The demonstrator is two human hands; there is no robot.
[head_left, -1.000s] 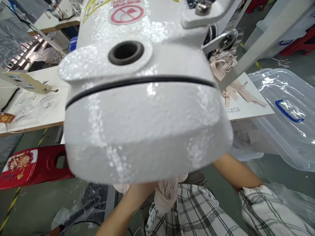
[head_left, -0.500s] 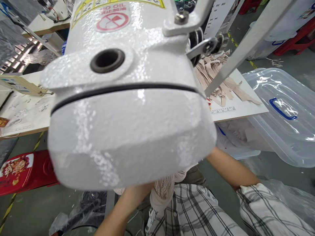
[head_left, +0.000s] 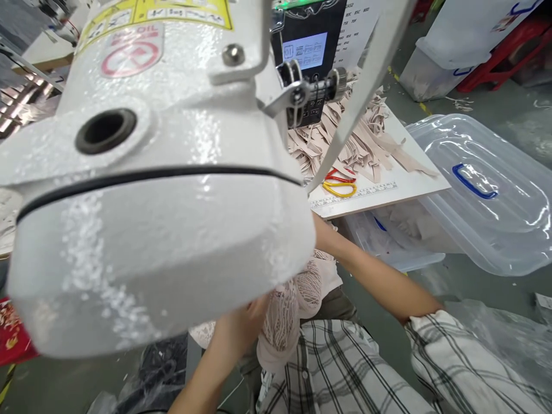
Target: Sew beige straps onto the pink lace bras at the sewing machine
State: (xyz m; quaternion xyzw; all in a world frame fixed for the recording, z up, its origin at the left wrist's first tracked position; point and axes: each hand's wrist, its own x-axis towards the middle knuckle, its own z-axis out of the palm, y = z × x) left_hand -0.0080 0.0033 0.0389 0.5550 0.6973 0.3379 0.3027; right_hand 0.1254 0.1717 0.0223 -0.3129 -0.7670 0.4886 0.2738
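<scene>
The white head of a sewing machine (head_left: 172,259) fills the left and middle of the view and covers most of my hands. Below its lower edge, my left hand (head_left: 250,317) shows only at the back and wrist, beside pale beige lace fabric (head_left: 282,325). Its fingers are hidden, so its grip cannot be made out. My right forearm (head_left: 371,267) reaches in from the lower right and passes behind the machine head, which hides the right hand. The lace hangs in gathered folds over my lap, against the plaid shirt.
Beige fabric strips (head_left: 357,141) lie piled on the white table (head_left: 414,187), with scissors (head_left: 340,187) and a ruler (head_left: 375,191) in front. A lit control panel (head_left: 304,52) stands behind. Clear plastic bins, one under a blue-handled lid (head_left: 509,230), are at right.
The view has shifted, so the machine head sits further left and lower. The control panel, scissors and more of the lace now show. My right forearm appears further left.
</scene>
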